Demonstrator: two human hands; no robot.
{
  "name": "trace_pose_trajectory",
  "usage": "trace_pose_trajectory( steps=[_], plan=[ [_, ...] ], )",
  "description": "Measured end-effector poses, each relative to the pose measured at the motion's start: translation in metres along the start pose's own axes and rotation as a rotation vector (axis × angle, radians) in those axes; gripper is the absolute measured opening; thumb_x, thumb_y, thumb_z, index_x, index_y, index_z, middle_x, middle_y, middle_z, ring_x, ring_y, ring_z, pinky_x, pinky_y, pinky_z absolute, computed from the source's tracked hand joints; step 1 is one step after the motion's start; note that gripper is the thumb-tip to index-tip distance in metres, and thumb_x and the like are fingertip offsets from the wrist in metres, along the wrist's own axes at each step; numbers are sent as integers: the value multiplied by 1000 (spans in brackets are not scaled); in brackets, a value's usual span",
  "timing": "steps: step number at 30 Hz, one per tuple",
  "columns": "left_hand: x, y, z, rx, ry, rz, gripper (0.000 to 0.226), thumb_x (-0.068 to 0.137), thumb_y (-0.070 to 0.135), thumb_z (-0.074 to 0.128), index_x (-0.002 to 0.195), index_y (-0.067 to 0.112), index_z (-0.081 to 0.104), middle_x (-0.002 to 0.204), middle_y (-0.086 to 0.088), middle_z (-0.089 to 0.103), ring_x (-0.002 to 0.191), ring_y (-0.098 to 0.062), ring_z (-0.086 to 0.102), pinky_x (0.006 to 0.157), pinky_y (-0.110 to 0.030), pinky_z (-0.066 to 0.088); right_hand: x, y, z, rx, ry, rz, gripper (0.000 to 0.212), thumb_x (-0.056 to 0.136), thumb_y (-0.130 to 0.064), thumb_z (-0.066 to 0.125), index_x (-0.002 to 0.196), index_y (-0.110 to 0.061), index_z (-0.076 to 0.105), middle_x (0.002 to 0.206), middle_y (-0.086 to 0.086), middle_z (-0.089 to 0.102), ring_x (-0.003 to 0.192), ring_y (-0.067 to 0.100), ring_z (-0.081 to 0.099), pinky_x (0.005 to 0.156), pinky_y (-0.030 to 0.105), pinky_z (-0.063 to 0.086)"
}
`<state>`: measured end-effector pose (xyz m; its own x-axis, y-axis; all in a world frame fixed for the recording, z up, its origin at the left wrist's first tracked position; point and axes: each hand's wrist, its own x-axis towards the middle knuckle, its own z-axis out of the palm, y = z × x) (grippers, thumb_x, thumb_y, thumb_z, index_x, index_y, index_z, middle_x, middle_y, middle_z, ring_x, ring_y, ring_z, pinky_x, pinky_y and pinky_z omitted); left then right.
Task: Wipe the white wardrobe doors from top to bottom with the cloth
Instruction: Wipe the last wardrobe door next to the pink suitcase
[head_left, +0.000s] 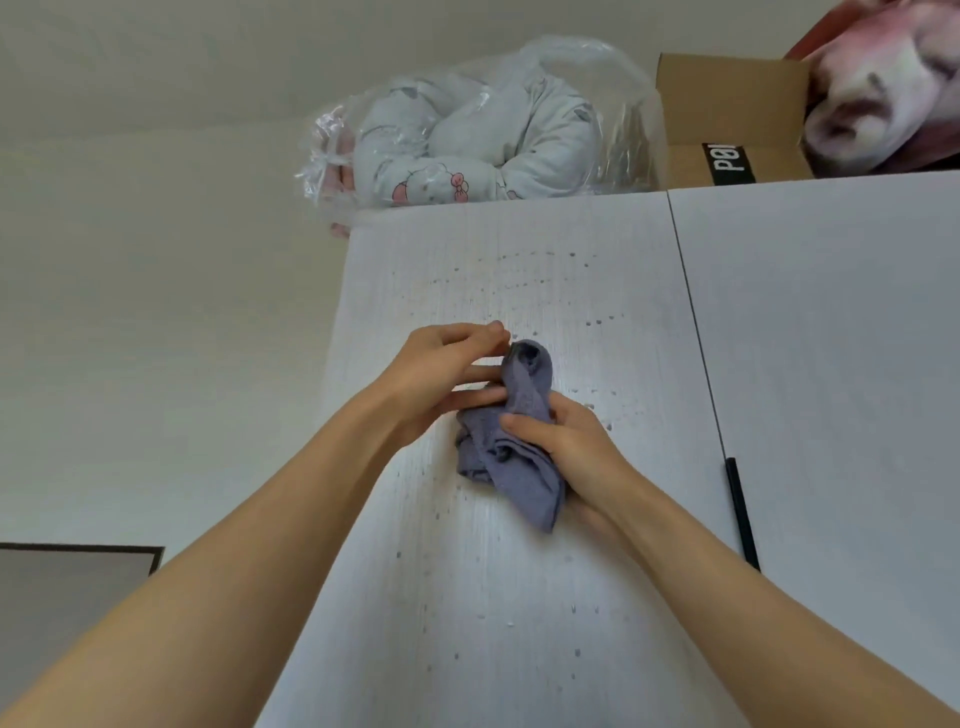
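A crumpled grey-blue cloth (519, 441) is held in front of the left white wardrobe door (519, 597), which is speckled with small droplets. My right hand (566, 447) grips the bunched lower part of the cloth, fingers curled round it. My left hand (447, 374) pinches the cloth's upper end between thumb and fingers. The right wardrobe door (841, 364) lies beyond a thin dark gap and shows no droplets.
A black vertical handle (740, 512) sits on the right door near the gap. On top of the wardrobe are a clear plastic bag of pale bedding (467, 135), a cardboard box (727, 119) and a pink blanket (893, 88). A plain wall (156, 312) lies to the left.
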<state>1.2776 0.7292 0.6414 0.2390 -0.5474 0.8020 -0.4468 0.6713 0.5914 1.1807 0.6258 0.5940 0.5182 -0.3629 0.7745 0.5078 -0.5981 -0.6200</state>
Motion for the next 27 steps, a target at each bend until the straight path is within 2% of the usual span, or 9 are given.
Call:
trace_pose_trajectory(
  steps=[3, 6, 9, 11, 13, 17, 20, 23, 27],
  plan=[
    [8, -1, -11, 241, 261, 187, 16, 95, 27, 53, 101, 17, 63, 104, 1, 66, 92, -13, 64, 72, -25, 56, 10, -5, -9, -75, 310, -65, 25, 90, 2, 45, 69, -12, 44, 65, 4, 48, 60, 15, 46, 56, 24, 42],
    [18, -10, -20, 558, 459, 314, 25, 95, 24, 47, 112, 16, 62, 108, 5, 62, 94, -12, 57, 84, -25, 45, 27, -21, -28, -224, 608, -250, 28, 91, -5, 43, 66, -16, 36, 65, 1, 42, 64, 18, 41, 57, 24, 34],
    [31, -17, -23, 742, 506, 358, 33, 95, 23, 44, 124, 13, 56, 123, 1, 58, 106, -15, 55, 87, -27, 41, 46, -43, -49, -703, 788, -426, 10, 94, -13, 43, 96, -15, 52, 94, 3, 55, 86, 24, 52, 62, 27, 33],
    [42, -16, -27, 834, 518, 333, 38, 95, 24, 43, 131, 13, 49, 135, -4, 49, 117, -21, 50, 92, -31, 39, 60, -54, -62, -987, 859, -446, 32, 93, -13, 45, 125, -14, 44, 119, 7, 49, 98, 30, 52, 66, 30, 33],
    [53, -15, -35, 980, 517, 333, 43, 95, 24, 43, 136, 13, 43, 141, -7, 40, 125, -24, 40, 96, -35, 38, 71, -58, -74, -1235, 912, -459, 36, 91, -9, 47, 127, -12, 42, 119, 12, 43, 96, 32, 51, 60, 32, 31],
    [70, -16, -55, 1245, 502, 377, 49, 94, 29, 42, 142, 20, 34, 147, -6, 31, 134, -25, 28, 105, -42, 28, 95, -58, -89, -1480, 958, -323, 28, 90, -5, 45, 117, -5, 50, 114, 15, 45, 104, 31, 42, 71, 33, 28],
    [80, -19, -66, 1276, 499, 350, 51, 96, 35, 38, 145, 26, 29, 153, -2, 23, 141, -22, 17, 111, -45, 18, 108, -49, -72, -1354, 981, -362, 26, 91, -5, 45, 113, 3, 54, 119, 18, 44, 112, 34, 37, 89, 39, 30],
    [85, -28, -73, 1242, 508, 303, 51, 97, 37, 33, 146, 26, 24, 156, -1, 16, 143, -20, 8, 113, -46, 11, 116, -28, -41, -1318, 762, -509, 36, 88, -9, 43, 120, 4, 52, 125, 19, 44, 118, 34, 37, 106, 42, 26],
    [93, -33, -84, 1197, 500, 274, 50, 98, 38, 28, 145, 23, 24, 155, -1, 16, 143, -21, 8, 114, -49, 12, 119, -22, -39, -1610, 412, -721, 59, 86, -31, 22, 131, -12, 54, 135, 15, 51, 127, 35, 44, 109, 48, 29]
  ],
)
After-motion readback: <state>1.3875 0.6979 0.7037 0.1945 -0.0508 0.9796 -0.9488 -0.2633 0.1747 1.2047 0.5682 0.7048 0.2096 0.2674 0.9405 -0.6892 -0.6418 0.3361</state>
